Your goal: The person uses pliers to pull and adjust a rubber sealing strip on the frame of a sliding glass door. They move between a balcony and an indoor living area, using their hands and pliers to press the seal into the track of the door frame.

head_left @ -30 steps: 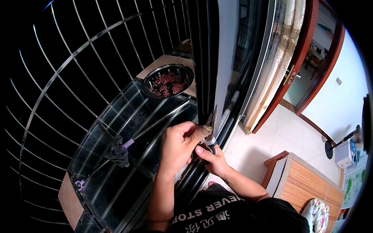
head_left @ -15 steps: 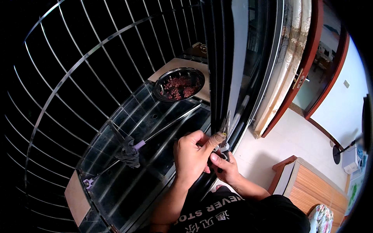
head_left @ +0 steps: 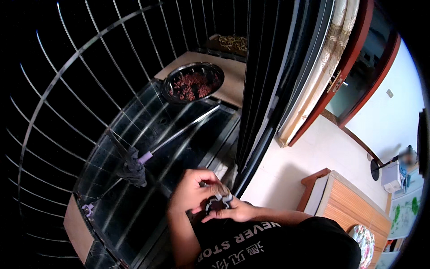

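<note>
Grips a pair of pliers (head_left: 226,200) with the fingers of the right hand (head_left: 240,211), closed around the dark and grey handles. Holds the pliers low, right by the black shirt (head_left: 255,240). Curls the fingers of the left hand (head_left: 191,193) close over the upper part of the pliers; cannot tell whether clenched on the tool or only touching.

Well beyond the hands, a round dark tray (head_left: 172,96) with small red pieces (head_left: 190,88) on a tan board (head_left: 234,74). Off to the left, a thin pole (head_left: 182,129) and a dark cloth (head_left: 133,171), near curved metal bars (head_left: 48,86).
</note>
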`<state>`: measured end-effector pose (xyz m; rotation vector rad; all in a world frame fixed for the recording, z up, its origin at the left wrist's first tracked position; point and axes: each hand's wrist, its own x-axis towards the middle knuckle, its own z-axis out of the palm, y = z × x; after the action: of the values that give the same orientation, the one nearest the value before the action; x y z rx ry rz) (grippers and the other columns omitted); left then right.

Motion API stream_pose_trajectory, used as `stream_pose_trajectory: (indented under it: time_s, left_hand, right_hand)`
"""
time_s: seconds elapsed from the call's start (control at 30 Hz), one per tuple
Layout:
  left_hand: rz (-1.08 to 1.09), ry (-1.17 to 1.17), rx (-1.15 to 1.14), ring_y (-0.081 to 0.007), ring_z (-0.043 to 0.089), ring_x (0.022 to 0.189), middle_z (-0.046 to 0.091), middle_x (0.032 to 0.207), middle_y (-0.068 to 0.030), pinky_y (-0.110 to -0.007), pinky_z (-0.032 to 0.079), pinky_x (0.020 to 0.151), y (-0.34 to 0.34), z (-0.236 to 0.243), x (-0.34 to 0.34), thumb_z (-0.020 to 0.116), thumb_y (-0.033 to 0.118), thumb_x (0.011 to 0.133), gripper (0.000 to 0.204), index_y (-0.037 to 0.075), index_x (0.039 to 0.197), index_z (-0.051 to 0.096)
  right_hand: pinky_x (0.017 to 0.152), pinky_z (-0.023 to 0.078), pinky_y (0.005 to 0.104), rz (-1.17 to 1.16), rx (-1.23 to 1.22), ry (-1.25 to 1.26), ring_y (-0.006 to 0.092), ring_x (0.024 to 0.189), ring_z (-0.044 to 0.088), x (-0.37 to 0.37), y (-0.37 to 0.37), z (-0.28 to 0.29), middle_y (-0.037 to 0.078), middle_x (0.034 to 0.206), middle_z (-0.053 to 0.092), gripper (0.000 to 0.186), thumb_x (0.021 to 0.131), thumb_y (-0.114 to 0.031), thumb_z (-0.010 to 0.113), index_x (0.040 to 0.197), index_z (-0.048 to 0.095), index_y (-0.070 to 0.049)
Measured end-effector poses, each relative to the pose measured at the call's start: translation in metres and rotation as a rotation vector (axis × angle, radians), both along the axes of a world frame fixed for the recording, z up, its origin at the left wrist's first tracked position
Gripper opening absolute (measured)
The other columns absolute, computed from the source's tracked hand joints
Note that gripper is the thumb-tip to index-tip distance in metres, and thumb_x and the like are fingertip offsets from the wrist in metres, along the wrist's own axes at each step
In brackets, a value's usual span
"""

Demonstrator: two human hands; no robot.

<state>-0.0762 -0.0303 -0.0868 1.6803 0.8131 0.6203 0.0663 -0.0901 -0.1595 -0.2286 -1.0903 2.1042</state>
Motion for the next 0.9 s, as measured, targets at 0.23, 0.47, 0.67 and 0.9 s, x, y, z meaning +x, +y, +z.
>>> stream_pose_trajectory:
  time_s: [0.23, 0.47, 0.67, 0.9]
  left_hand:
    - [0.093, -0.187, 0.113, -0.0104, 0.053, 0.073, 0.057, 0.082, -0.0082, -0.022, 0.042, 0.063, -0.001, 0.000, 0.034, 0.060, 0.011, 0.079, 0.018, -0.008, 0.079, 0.058]
    - [0.153, -0.208, 0.233, -0.0106, 0.053, 0.064, 0.056, 0.070, -0.0059, -0.022, 0.041, 0.056, 0.008, -0.004, 0.043, 0.060, 0.017, 0.081, 0.023, -0.005, 0.074, 0.058]
    - [0.149, -0.150, 0.182, -0.0088, 0.050, 0.060, 0.053, 0.066, -0.0042, -0.022, 0.039, 0.054, 0.019, 0.004, 0.051, 0.057, 0.017, 0.083, 0.024, -0.005, 0.074, 0.057]
    - [0.162, -0.218, 0.147, -0.0075, 0.050, 0.058, 0.056, 0.064, -0.0038, -0.021, 0.040, 0.052, 0.027, 0.004, 0.057, 0.060, 0.017, 0.081, 0.023, -0.005, 0.072, 0.058]
  right_hand:
    - [0.090, 0.044, 0.0428, -0.357, 0.003, -0.151, 0.0168, 0.082, 0.052, 0.019, 0.000, 0.010, 0.005, 0.084, 0.045, 0.031, 0.080, 0.008, 0.044, 0.109, 0.036, -0.001]
    - [0.091, 0.041, 0.0323, -0.376, -0.001, -0.368, 0.0180, 0.098, 0.050, 0.034, 0.009, 0.024, 0.010, 0.105, 0.050, 0.038, 0.077, 0.008, 0.045, 0.114, 0.040, 0.001]
    - [0.091, 0.040, 0.0332, -0.461, -0.001, -0.142, 0.0215, 0.104, 0.049, 0.031, 0.018, 0.020, 0.013, 0.114, 0.049, 0.037, 0.081, 0.003, 0.046, 0.117, 0.040, 0.002]
    - [0.083, 0.040, 0.0269, -0.648, 0.088, -0.335, 0.0125, 0.092, 0.050, 0.032, 0.029, 0.029, 0.004, 0.096, 0.057, 0.023, 0.086, -0.011, 0.053, 0.105, 0.051, 0.001]
